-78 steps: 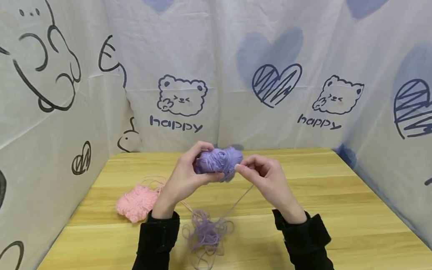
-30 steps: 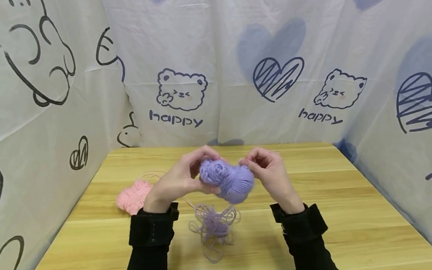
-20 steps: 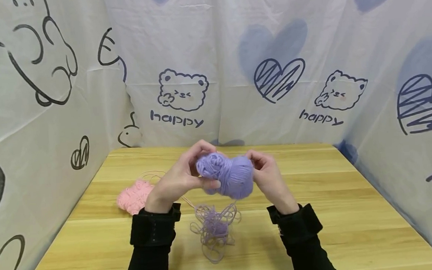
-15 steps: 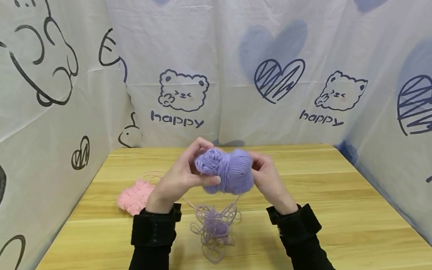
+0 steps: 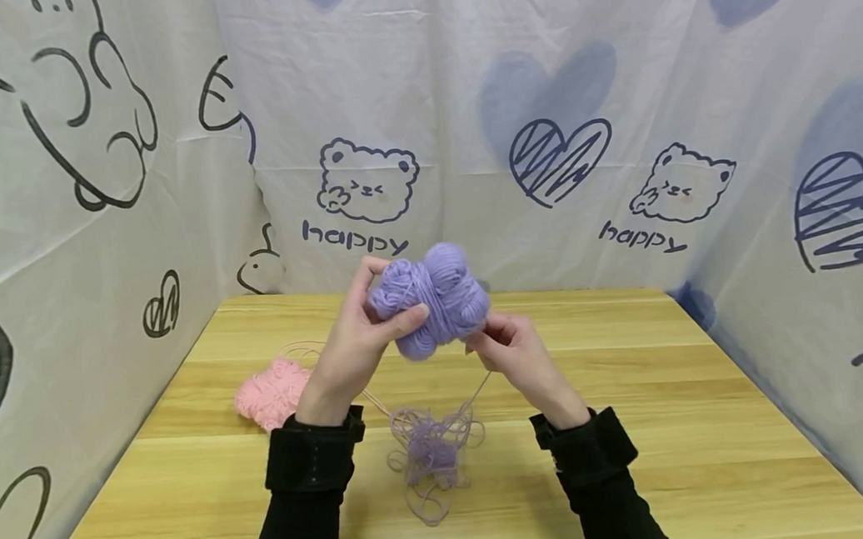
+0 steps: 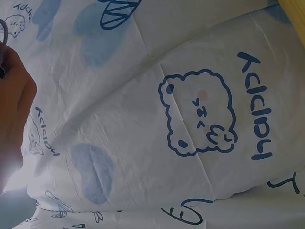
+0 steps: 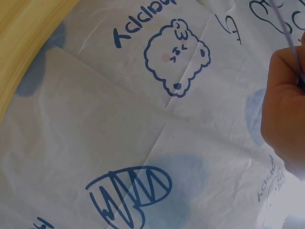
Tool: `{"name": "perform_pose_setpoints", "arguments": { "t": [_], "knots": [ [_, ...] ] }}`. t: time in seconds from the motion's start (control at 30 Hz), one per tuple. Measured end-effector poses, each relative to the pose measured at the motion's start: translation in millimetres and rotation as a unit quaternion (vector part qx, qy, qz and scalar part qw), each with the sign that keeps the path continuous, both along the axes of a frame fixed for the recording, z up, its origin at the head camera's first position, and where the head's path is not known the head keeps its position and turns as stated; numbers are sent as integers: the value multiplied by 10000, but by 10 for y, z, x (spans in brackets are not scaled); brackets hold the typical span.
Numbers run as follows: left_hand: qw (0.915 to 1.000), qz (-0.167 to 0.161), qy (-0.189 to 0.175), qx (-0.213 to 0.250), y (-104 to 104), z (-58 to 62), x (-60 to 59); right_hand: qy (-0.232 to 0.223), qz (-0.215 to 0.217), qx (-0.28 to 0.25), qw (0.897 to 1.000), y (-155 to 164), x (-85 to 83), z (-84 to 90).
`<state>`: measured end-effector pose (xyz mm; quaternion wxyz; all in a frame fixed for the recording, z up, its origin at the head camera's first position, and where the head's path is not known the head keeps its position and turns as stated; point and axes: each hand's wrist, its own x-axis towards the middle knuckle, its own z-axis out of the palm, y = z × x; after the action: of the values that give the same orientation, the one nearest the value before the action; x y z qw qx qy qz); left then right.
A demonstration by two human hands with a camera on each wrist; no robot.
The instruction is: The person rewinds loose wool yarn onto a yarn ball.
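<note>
In the head view my left hand [image 5: 347, 346] grips a purple skein of yarn [image 5: 444, 298] above the table, thumb across its front. The skein is wound in several bulging lobes with a wrapped waist. At its lower right side, my right hand [image 5: 523, 351] pinches the purple yarn strand [image 5: 479, 389]. That strand runs down to a loose tangle of purple yarn [image 5: 433, 453] on the tabletop. Each wrist view catches only part of a hand at the frame's edge: the left hand [image 6: 16, 95] and the right hand [image 7: 281, 112], with a strand [image 7: 284, 26] crossing it.
A pink yarn bundle [image 5: 271, 393] lies on the wooden table [image 5: 640, 455] behind the left wrist, its thin pink strands reaching toward the purple tangle. Printed white cloth [image 5: 452, 134] hangs around the table's back and sides.
The left hand has turned the skein and raised it slightly, so a lobe now points upward. The right hand has moved from the skein's right end to beneath its lower right side.
</note>
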<state>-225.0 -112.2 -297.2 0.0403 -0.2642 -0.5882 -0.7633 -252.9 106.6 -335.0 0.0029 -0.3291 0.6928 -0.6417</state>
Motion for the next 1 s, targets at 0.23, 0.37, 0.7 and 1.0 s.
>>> {"name": "perform_pose_setpoints", "arguments": {
  "t": [0.23,0.37,0.7,1.0],
  "knots": [
    [9986,392,81,341,8,-12,-52,238,-133,355,9990,-1,14,15],
    [9979,561,91,301,21,-9,-52,308,-167,461,9983,-2,34,28],
    [9941,1054,88,-247,78,-20,-62,614,-210,529,9965,-5,74,60],
    [9807,1540,378,-1145,114,-52,-98,656,-260,471,9964,0,109,79]
  ]
}}
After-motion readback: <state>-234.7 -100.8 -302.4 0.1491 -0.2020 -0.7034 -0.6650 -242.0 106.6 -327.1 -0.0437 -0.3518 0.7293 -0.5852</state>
